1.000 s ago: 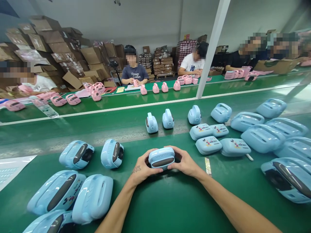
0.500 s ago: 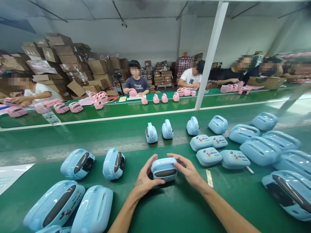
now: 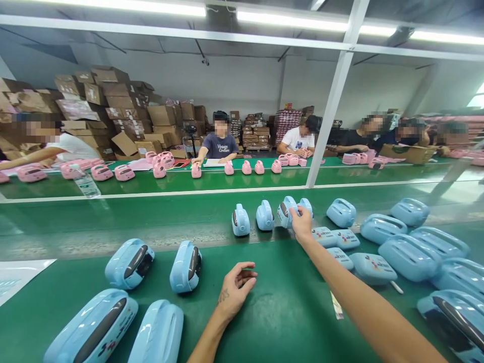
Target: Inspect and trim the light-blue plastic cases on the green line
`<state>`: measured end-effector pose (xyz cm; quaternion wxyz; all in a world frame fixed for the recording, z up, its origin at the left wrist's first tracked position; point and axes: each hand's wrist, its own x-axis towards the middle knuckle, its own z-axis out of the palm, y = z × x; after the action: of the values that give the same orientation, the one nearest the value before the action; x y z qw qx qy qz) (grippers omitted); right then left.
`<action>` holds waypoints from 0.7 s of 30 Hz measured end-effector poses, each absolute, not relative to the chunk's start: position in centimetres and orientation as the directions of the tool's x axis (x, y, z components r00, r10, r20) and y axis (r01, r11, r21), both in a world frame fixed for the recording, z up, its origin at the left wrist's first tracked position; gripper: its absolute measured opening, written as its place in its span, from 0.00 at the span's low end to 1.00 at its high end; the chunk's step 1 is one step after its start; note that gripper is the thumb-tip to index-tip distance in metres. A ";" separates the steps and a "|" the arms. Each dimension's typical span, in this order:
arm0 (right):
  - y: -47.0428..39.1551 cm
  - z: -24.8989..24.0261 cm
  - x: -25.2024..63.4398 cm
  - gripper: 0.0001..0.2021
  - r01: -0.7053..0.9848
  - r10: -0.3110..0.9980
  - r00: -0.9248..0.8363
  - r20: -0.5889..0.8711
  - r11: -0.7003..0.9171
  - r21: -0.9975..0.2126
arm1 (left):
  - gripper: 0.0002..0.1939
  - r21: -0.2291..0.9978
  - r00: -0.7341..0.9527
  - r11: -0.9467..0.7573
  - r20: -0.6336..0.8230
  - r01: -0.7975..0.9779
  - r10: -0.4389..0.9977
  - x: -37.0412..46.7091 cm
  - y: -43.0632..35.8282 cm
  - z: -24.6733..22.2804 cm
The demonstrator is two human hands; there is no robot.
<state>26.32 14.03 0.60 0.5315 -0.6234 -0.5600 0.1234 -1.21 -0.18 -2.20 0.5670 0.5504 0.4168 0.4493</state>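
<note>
My right hand is closed on a light blue plastic case with a dark front panel, in the row along the far side of the green table. Another blue case stands just behind my fingers. My left hand hovers above the near green surface, fingers curved and apart, holding nothing. Left of it stand a blue case and another one, both with dark panels. Right of my right hand lie several flat blue pieces printed with a cartoon mouse, one of them beside my forearm.
Larger blue cases crowd the right side, and two stand at the near left. Paper lies at the left edge. Across a white rail, people handle pink cases. A white post rises beyond.
The blue case from between my hands is now in the far row, in my right hand, which has reached forward. My left hand has let go. Across the table, a person has set down a pink case.
</note>
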 end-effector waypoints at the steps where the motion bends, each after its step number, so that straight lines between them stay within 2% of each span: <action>1: 14.5 0.4 26.0 0.17 0.595 0.824 0.365 0.434 0.153 -0.789 | 0.17 0.999 0.246 -0.015 0.027 -0.051 0.969 -1.3 -0.3 -2.0; 5: 14.6 -0.1 24.8 0.18 0.648 0.809 0.429 0.401 0.033 -0.761 | 0.11 0.998 0.235 -0.038 0.047 -0.043 0.971 -1.2 -0.4 -2.0; 10: 14.5 0.7 22.8 0.25 0.708 0.820 0.339 0.461 0.100 -0.699 | 0.10 0.999 0.223 -0.033 0.039 -0.031 0.974 -0.9 -0.7 -2.4; 16: 15.1 1.8 19.3 0.12 0.715 0.891 0.176 0.418 0.176 -0.676 | 0.10 0.999 0.214 -0.025 0.030 -0.024 0.976 -0.8 -0.8 -2.5; 18: 15.1 2.7 18.8 0.12 0.712 0.898 0.153 0.413 0.189 -0.676 | 0.10 0.999 0.218 -0.029 0.033 -0.024 0.975 -0.9 -0.7 -2.5; 21: 14.2 4.7 18.5 0.08 0.696 0.902 0.106 0.419 0.234 -0.679 | 0.18 0.999 0.213 -0.040 0.047 -0.036 0.976 -0.8 -0.3 -2.6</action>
<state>18.49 14.19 4.71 0.4290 -0.6073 -0.6578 0.1199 -0.82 -0.32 -2.59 0.5475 0.5540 0.4244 0.4619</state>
